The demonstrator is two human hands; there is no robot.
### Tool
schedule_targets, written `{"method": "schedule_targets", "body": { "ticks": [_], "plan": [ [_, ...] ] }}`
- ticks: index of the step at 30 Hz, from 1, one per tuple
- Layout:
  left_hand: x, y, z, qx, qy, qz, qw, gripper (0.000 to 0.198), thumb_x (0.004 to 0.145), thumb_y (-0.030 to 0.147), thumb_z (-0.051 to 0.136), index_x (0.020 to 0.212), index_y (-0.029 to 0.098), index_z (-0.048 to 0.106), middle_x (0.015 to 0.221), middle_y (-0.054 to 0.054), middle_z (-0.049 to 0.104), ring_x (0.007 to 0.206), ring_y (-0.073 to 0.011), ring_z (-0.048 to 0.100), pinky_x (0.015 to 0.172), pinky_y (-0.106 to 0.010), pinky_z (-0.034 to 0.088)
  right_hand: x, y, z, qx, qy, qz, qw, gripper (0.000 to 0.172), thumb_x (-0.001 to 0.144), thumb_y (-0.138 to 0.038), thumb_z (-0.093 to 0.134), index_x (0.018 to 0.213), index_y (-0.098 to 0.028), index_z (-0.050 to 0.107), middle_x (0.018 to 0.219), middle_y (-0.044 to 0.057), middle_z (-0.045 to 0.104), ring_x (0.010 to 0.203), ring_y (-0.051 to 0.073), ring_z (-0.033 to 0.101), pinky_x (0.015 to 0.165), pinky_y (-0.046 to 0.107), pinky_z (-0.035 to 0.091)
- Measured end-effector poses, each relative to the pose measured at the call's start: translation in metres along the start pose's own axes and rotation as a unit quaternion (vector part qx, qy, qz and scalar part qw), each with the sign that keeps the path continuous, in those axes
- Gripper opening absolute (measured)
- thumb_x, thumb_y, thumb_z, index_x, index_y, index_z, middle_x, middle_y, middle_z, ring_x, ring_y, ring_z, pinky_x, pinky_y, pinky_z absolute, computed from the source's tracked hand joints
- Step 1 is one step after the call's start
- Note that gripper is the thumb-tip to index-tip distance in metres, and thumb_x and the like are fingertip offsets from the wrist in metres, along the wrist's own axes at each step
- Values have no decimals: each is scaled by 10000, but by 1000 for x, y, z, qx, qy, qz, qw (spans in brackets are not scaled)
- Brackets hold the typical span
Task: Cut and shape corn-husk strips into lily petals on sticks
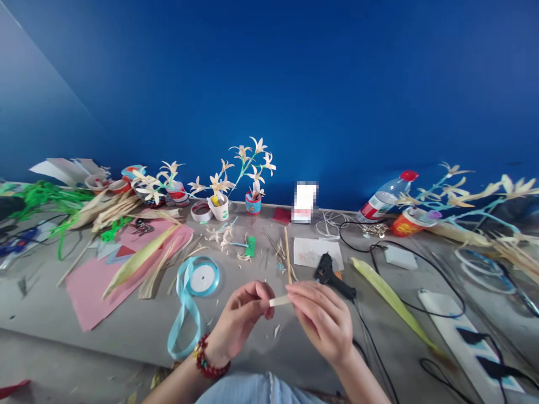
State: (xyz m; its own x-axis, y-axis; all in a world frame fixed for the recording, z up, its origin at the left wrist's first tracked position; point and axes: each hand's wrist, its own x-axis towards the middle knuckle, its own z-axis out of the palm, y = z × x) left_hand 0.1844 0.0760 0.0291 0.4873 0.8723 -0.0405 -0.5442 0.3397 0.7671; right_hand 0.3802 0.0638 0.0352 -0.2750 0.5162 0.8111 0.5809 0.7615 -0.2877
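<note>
My left hand (pixel 240 322), with a red bead bracelet at the wrist, pinches one end of a small pale strip (pixel 278 301). My right hand (pixel 322 320) pinches the strip's other end, fingers curled over it. Both hands hover over the grey table (pixel 126 331), just in front of a thin wooden stick (pixel 288 255). A black glue gun (pixel 332 275) lies just beyond my right hand. A light blue ribbon spool (pixel 202 278) with a trailing loop rests left of my left hand.
Small cups holding pale handmade flowers (pixel 248 163) line the blue wall. Pink paper (pixel 105 275), long pale leaves (pixel 138 258), green strips (pixel 46 196), a water bottle (pixel 385 199), black cables (pixel 421 264) and another flower branch (pixel 471 199) crowd the table.
</note>
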Motion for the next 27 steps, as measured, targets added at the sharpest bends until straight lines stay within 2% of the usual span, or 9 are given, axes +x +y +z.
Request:
{"method": "schedule_targets", "body": {
  "ticks": [2,4,7,10,15,18,22,24,27],
  "plan": [
    [-2,3,-1,88,3,51,995,86,880,230,639,851,151,621,850,-36,550,725,-128,522,706,-256,413,-1,-1,-2,-4,-3,0,1000,303,872,-25,569,1100,-200,666,946,108,783,834,226,729,708,366,612],
    [-3,6,-1,238,6,141,961,118,885,205,628,998,171,633,987,-67,574,823,-158,555,783,-294,445,-2,-2,-3,-8,-7,10,1000,313,864,-12,571,1097,-201,661,935,106,782,820,225,727,702,366,608],
    [-3,9,0,482,1,274,832,335,848,116,654,1168,197,597,1090,-94,611,954,-205,577,885,-349,447,-2,-3,-2,-15,-18,37,999,328,849,15,569,1076,-208,647,909,97,773,790,219,717,713,370,596],
    [0,10,2,600,-5,342,723,289,852,60,625,1103,205,614,994,-69,666,915,-201,580,863,-352,448,-1,-5,-1,-12,-28,59,998,328,847,31,559,1056,-211,632,870,85,757,748,207,696,707,356,580],
    [5,3,0,661,3,329,674,200,890,64,550,998,199,650,931,-68,694,850,-206,572,799,-356,447,-5,-12,1,23,-87,126,988,234,890,-24,531,967,-212,647,823,74,723,713,205,665,670,329,544],
    [8,-3,-4,638,0,291,713,177,902,93,524,940,191,666,898,-72,688,805,-190,581,770,-333,457,-7,-16,-1,111,-99,241,959,137,923,-151,575,1002,-224,660,853,65,731,756,212,683,681,309,549],
    [14,-8,-9,467,70,112,874,102,889,212,575,810,171,624,724,-27,628,648,-141,550,611,-243,438,-14,-10,-10,247,0,409,878,273,1016,-347,420,1093,-216,648,935,85,745,771,202,703,684,285,575],
    [15,-7,-11,359,90,35,928,140,868,265,605,767,167,604,677,-8,599,622,-129,531,592,-226,431,-26,-3,-19,216,35,455,863,315,1014,-397,407,1009,-208,658,870,76,738,694,186,681,648,266,568],
    [15,-1,-11,282,88,-2,955,128,851,257,619,762,165,606,698,-2,607,648,-122,528,631,-222,437,-55,7,-39,61,-45,475,877,309,911,-506,560,865,-215,653,707,41,695,565,180,638,529,242,525]
  ]
}}
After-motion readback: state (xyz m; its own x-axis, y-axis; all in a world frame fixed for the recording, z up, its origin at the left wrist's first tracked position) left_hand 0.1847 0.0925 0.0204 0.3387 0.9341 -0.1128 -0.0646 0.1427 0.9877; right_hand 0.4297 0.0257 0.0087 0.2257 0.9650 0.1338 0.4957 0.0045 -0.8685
